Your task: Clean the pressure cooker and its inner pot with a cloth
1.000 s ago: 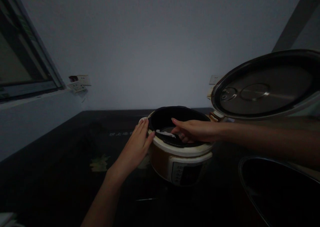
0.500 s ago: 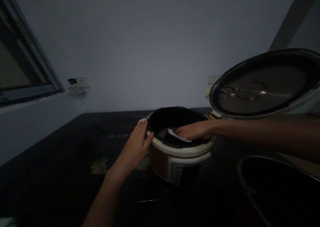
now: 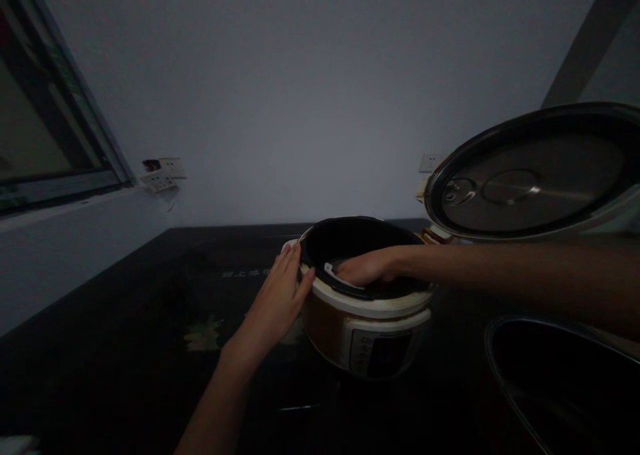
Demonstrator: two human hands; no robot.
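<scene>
A round rice cooker [image 3: 367, 325] with a cream rim and a brown body stands on the dark counter, its dark inner pot [image 3: 350, 238] showing. Its lid [image 3: 535, 175] is swung open to the right. My left hand [image 3: 280, 298] lies flat against the cooker's left rim, fingers stretched out. My right hand [image 3: 367, 268] reaches in over the pot and presses a small white cloth or paper [image 3: 336, 275] against the inside near the front rim; only a corner of it shows.
The black counter [image 3: 150, 321] runs to a pale wall with sockets [image 3: 163, 175] at the left and one [image 3: 430, 163] behind the lid. A window [image 3: 45, 135] is at far left. A dark round basin or pan [image 3: 560, 381] sits at lower right.
My right hand has slid the white piece along inside the pot, from the middle leftwards toward the front rim. My left hand has stayed on the cooker's rim.
</scene>
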